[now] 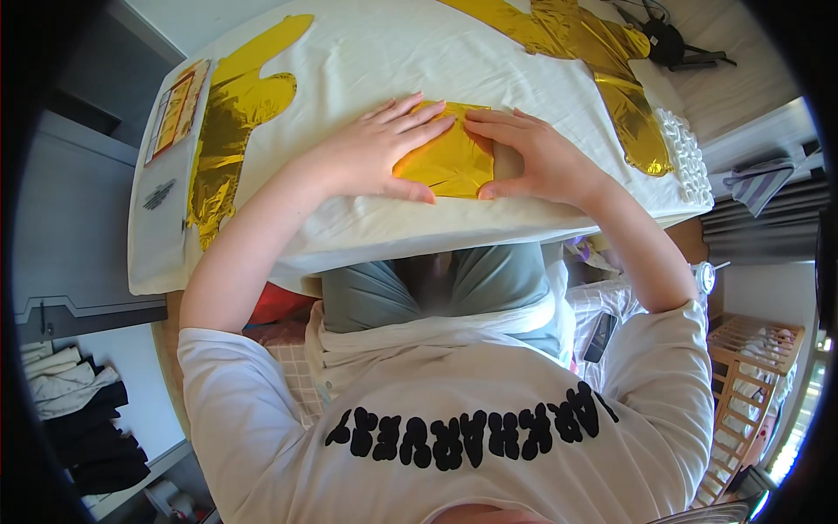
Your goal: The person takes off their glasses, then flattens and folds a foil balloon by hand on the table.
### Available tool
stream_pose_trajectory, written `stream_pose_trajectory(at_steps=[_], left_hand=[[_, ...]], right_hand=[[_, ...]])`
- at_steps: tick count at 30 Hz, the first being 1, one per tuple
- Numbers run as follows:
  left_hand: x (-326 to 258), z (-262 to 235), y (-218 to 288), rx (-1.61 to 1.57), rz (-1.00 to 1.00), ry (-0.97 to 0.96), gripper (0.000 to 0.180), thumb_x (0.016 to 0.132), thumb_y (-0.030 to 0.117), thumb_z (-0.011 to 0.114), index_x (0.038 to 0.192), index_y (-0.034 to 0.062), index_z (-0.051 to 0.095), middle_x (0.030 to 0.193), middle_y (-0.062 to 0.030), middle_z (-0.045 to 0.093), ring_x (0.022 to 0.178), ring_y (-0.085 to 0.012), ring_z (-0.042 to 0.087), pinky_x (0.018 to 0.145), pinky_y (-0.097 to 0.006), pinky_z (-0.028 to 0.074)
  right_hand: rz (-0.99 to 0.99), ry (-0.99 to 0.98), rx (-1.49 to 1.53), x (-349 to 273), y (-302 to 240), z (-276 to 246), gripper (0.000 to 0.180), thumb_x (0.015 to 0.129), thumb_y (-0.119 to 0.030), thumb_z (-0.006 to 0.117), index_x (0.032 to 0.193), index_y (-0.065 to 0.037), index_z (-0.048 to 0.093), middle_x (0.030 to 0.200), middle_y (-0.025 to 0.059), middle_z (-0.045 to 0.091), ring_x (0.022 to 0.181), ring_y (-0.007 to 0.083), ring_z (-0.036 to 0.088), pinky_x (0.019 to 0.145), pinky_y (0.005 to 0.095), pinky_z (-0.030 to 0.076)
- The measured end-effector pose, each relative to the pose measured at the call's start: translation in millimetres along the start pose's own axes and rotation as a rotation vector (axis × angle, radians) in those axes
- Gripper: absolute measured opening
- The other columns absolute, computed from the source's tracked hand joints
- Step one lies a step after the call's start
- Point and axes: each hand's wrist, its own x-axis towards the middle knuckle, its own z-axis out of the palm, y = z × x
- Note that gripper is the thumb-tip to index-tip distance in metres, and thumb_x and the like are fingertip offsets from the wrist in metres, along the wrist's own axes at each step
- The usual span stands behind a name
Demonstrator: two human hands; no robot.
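Observation:
A piece of gold foil (447,166), folded into a flat, roughly square packet, lies on the white tablecloth in front of me. My left hand (388,150) rests on its left side, fingers stretched across the foil and thumb at the near edge. On the other side my right hand (546,157) frames the packet, with fingertips on the far right corner and thumb by the near right corner. The fingers of both hands are extended and apart. Whether the right hand lightly pinches the edge is hard to see.
Flat gold foil balloons lie at the table's left (229,122) and far right (598,52). A printed package (177,109) and thin grey sticks (159,195) are at the left edge. White looped pieces (685,157) sit at the right edge, and a black device (668,42) stands behind.

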Motion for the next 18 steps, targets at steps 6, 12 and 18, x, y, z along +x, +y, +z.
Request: stream_pose_trajectory(at_steps=[6, 12, 18], left_hand=[[5.2, -33.4, -0.4, -0.017, 0.027, -0.09, 0.111, 0.082, 0.079, 0.067, 0.165, 0.0152, 0.03, 0.171, -0.0117, 0.031, 0.158, -0.0351, 0.027, 0.129, -0.052, 0.023], [23.6, -25.8, 23.6, 0.003, -0.128, 0.05, 0.105, 0.087, 0.077, 0.063, 0.164, 0.012, 0.033, 0.168, -0.0151, 0.035, 0.155, -0.0331, 0.034, 0.128, -0.052, 0.025], [14.9, 4.1, 5.0, 0.023, 0.021, 0.065, 0.11, 0.087, 0.076, 0.064, 0.163, 0.0035, 0.03, 0.169, -0.0191, 0.03, 0.159, -0.0319, 0.024, 0.13, -0.05, 0.019]], right_hand=[[-0.003, -0.023, 0.009, 3.1, 0.7, -4.1, 0.092, 0.073, -0.041, 0.09, 0.15, -0.004, 0.054, 0.158, 0.0128, 0.051, 0.146, 0.0311, 0.047, 0.128, 0.0512, 0.026], [0.016, -0.04, -0.017, 3.9, -0.8, -5.5, 0.095, 0.072, -0.044, 0.09, 0.151, -0.005, 0.053, 0.158, 0.0125, 0.05, 0.147, 0.0282, 0.045, 0.128, 0.051, 0.025], [0.027, -0.06, -0.053, 4.3, -4.3, -7.6, 0.096, 0.072, -0.045, 0.09, 0.152, -0.006, 0.052, 0.159, 0.0116, 0.05, 0.148, 0.0263, 0.044, 0.129, 0.0512, 0.023]])
